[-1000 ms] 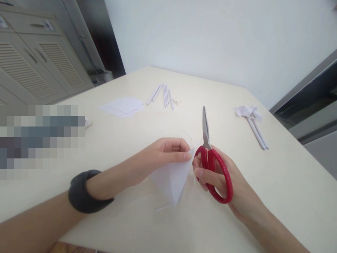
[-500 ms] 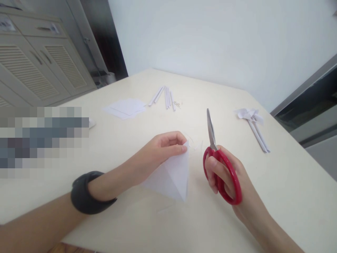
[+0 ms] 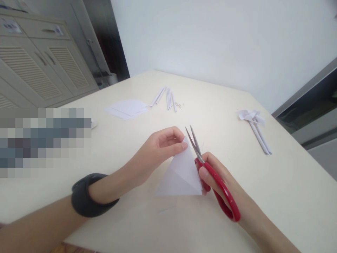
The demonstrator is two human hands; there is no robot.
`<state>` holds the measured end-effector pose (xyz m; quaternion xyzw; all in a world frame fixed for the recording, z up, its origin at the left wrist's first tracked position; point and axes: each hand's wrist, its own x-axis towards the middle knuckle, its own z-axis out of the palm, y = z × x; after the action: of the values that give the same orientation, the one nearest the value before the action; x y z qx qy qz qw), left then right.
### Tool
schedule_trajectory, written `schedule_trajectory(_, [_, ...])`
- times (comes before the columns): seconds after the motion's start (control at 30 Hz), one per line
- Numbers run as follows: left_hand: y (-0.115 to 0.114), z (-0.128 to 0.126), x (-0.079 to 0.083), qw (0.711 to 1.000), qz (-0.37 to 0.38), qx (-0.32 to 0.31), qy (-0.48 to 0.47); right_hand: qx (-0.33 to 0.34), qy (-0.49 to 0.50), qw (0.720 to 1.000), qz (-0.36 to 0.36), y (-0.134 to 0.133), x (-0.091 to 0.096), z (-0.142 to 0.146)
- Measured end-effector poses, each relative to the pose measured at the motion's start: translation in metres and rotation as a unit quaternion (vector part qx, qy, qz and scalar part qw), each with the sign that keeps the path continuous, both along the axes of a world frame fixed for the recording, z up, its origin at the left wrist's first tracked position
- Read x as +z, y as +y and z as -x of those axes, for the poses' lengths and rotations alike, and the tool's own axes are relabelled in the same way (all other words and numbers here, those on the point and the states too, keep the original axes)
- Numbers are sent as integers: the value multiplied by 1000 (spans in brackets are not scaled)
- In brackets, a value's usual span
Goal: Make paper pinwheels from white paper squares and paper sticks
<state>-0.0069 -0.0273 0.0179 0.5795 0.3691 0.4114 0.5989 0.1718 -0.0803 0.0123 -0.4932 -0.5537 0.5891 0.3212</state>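
My left hand [image 3: 160, 147] pinches the top corner of a folded white paper triangle [image 3: 181, 174] and holds it just above the cream table [image 3: 276, 182]. A black bangle sits on that wrist. My right hand [image 3: 218, 179] grips red-handled scissors [image 3: 213, 177]. Their blades are slightly parted and point up and left, right beside the pinched paper corner and my left fingertips.
At the far side lie flat white paper sheets [image 3: 127, 108] and several rolled paper sticks [image 3: 167, 97]. A paper pinwheel on sticks [image 3: 254, 124] lies at the right. A blurred-out patch covers the left edge. Cabinets stand beyond the table at the left.
The scissors swung from upright at the right over to the paper's top corner and their blades parted. My left hand turned the triangle, so that its lower edge lies level.
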Motion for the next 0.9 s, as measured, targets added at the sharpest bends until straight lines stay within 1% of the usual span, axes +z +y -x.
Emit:
schedule_trajectory(0.17, [0,-2,-2,1000,17,-7,3,7,-20,998,52,-2,10,4])
schedule_trajectory(0.33, [0,-2,-4,999,42,-7,8,10,-23,998,64,-1,12,5])
schedule_trajectory(0.47, [0,-1,-4,998,60,-15,-3,7,-34,998,57,-1,9,5])
schedule_trajectory(0.7, [-1,0,-5,995,96,-37,-14,4,-35,999,17,-3,-3,3])
schedule_trajectory(0.9, [0,0,-5,992,115,-49,-26,4,-44,999,20,-3,-4,4])
